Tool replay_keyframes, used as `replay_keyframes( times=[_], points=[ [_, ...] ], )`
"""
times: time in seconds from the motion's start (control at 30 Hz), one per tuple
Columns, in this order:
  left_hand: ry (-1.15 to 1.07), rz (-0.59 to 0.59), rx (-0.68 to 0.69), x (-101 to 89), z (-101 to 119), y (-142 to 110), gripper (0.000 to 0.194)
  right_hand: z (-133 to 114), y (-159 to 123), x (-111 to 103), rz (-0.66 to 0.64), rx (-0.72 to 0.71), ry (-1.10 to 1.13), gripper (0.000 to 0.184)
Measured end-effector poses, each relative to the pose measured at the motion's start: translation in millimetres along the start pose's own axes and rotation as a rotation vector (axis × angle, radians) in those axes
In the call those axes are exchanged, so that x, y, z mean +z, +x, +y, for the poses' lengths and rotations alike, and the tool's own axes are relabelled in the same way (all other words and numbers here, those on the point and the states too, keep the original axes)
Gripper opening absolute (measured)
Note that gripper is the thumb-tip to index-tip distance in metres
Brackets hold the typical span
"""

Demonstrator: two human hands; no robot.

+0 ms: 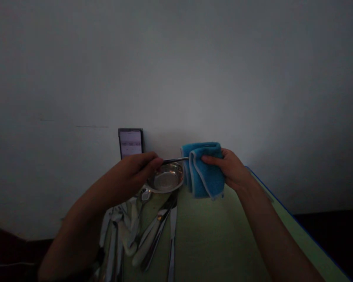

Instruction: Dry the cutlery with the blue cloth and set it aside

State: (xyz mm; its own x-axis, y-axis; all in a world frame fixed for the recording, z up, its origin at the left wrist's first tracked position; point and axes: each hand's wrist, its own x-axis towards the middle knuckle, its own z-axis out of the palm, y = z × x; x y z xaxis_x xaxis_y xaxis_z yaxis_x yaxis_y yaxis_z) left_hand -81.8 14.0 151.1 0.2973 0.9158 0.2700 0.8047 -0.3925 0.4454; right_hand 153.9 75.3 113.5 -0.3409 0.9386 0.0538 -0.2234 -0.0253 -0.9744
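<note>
L hand [141, 170] has one end of a slim metal utensil [176, 159] pinched btwn thumb & fingers; R hand [232, 168] grips a blue cloth [207, 172], thumb on the near face, fingers mostly hidden behind. Utensil runs from L fingertips straight toward R hand, long axis roughly level across the view, rising a touch to the R. Its far end goes in at the cloth folds, so type of piece = can't tell. Exposed shaft is nearer L hand; the cloth-covered end is R hand's side.

Materials: utensil = thin, smooth, shiny metal. Cloth = soft, fuzzy pile, folded in layers, w/ pale stitched edging; lower corners hang loose below R grip. Metal bowl [166, 180] sits just below the utensil in view, round, shallow, polished, w/ warm reflections inside; contact w/ utensil n/a from this angle.

Below L hand & forearm: mixed cutlery [117, 219], some partly hidden by the arm, incl. a spoon [146, 195] w/ rounded bowl and pcs w/ thick off-white handles [147, 244]. Slim all-metal knife [172, 227] lies below the gap btwn hands, pointing away from the body. Phone [131, 145] stands upright beyond L hand, by a matte grey wall [176, 70]. Table [217, 243] = dull green top, blue edge out past R forearm.
</note>
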Motion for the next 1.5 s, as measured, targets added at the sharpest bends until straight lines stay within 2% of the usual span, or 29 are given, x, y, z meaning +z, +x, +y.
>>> replay_keyframes(
  times=[0.2, 0.37, 0.47, 0.57, 0.67, 0.8, 0.9, 1.0, 1.1, 1.2, 1.37, 1.5],
  points=[
    [0.004, 0.0, 0.028, -0.1, 3.1, -0.6, 0.032, 1.8, -2.2, 4.8, -0.091, 0.029, 0.1, 0.023],
    [0.029, 0.006, 0.027, -5.9, 5.0, -5.5, 0.032, 4.3, -7.5, 4.1, -0.242, 0.103, 0.013, 0.021],
    [0.028, -0.002, 0.023, -7.2, 7.5, -7.9, 0.034, 3.3, -9.9, 0.0, -0.314, 0.042, -0.183, 0.022],
    [0.016, -0.015, 0.022, -3.2, 12.3, -7.6, 0.036, -3.6, -12.2, -6.7, -0.284, -0.066, -0.45, 0.024],
    [0.026, -0.018, 0.026, 4.8, 20.7, -4.3, 0.04, -15.2, -16.6, -11.8, -0.299, -0.083, -0.698, 0.026],
    [0.067, -0.062, 0.054, 15.7, 33.0, 1.8, 0.042, -26.6, -22.7, -4.5, -0.495, -0.075, -0.973, 0.026],
    [0.048, -0.135, 0.059, 18.5, 34.9, 3.2, 0.043, -28.6, -23.7, 6.8, -0.633, -0.191, -1.061, 0.019],
    [-0.032, -0.184, 0.089, 13.3, 28.2, -0.1, 0.036, -29.1, -23.6, 9.8, -0.619, -0.267, -1.124, 0.018],
    [-0.068, -0.204, 0.076, 4.7, 20.0, -5.5, 0.029, -30.8, -24.2, 5.1, -0.585, -0.245, -1.162, 0.02],
    [0.018, -0.253, 0.04, 1.6, 17.2, -9.3, 0.029, -31.3, -24.4, 4.4, -0.603, -0.219, -1.199, 0.021],
    [0.125, -0.328, 0.132, 13.6, 22.2, -10.1, 0.029, -24.1, -22.1, 18.5, -0.677, -0.238, -1.201, 0.02],
    [0.115, -0.312, 0.157, 19.5, 25.9, -7.3, 0.028, -18.5, -21.1, 26.2, -0.685, -0.289, -1.17, 0.019]
  ],
)
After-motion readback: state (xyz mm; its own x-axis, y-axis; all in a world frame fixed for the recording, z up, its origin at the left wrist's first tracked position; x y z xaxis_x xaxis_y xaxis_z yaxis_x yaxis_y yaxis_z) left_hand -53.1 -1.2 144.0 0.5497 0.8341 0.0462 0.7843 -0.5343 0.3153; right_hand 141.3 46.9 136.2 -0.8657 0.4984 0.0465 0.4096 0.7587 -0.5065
